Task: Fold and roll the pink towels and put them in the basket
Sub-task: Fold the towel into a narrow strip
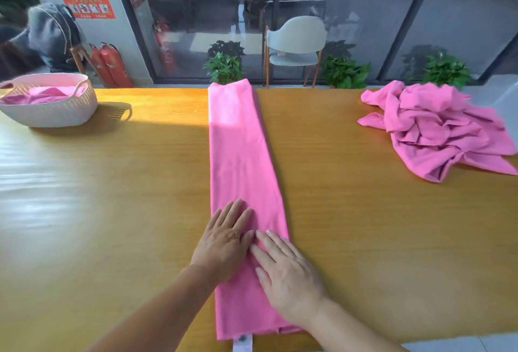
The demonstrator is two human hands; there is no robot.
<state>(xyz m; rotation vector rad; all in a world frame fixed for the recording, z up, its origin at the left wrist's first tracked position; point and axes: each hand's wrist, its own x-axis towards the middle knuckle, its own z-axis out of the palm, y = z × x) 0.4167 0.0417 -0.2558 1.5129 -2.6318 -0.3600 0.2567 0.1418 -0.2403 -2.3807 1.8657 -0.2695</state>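
Observation:
A pink towel (241,155), folded into a long narrow strip, lies flat across the wooden table (364,225) from the near edge to the far edge. My left hand (225,242) presses flat on its near part with straight fingers. Beside it, my right hand (286,276) also lies flat on the strip, fingers pointing up and left. A white label shows at the strip's near end. A heap of crumpled pink towels (440,127) lies at the right. The white woven basket (53,112) at the far left holds pink towels.
Beyond the table's far edge stand a grey chair (295,43) and potted plants (224,67). Glass walls run behind them. Red fire extinguishers (110,64) stand at the back left. Sunlight falls on the table's left half.

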